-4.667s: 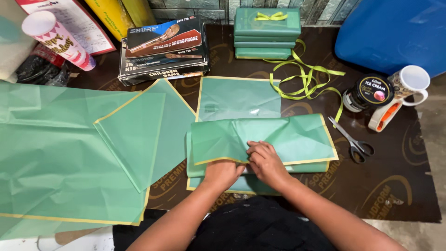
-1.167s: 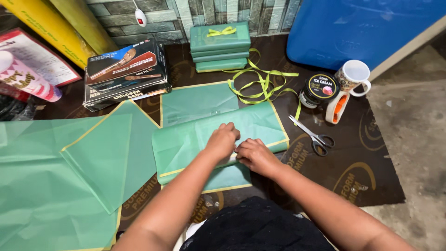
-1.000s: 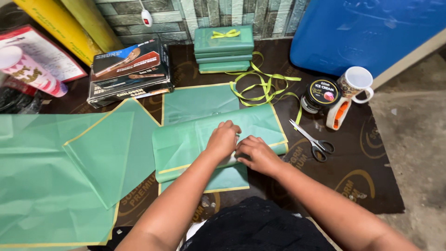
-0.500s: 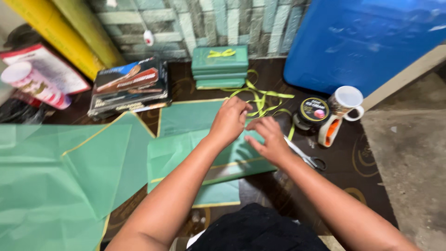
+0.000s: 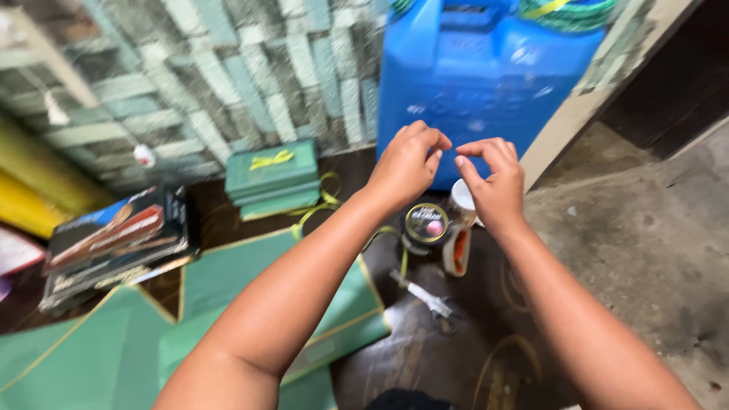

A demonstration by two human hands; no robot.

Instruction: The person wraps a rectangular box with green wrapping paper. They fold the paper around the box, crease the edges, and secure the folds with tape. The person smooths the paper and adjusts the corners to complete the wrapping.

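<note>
Both hands (image 5: 452,163) hover above the ice-cream tub (image 5: 425,225), pinched, fingertips apart.

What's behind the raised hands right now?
A big blue plastic container against the tiled wall. The hands cover its lower front and part of a white mug.

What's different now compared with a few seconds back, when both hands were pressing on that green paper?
Both hands let go of the folded green paper and rose in front of the blue container. The left hand and right hand are now pinched, fingertips close together; anything between them is too small to see. The paper, scissors, jar and wrapped boxes stayed put.
</note>
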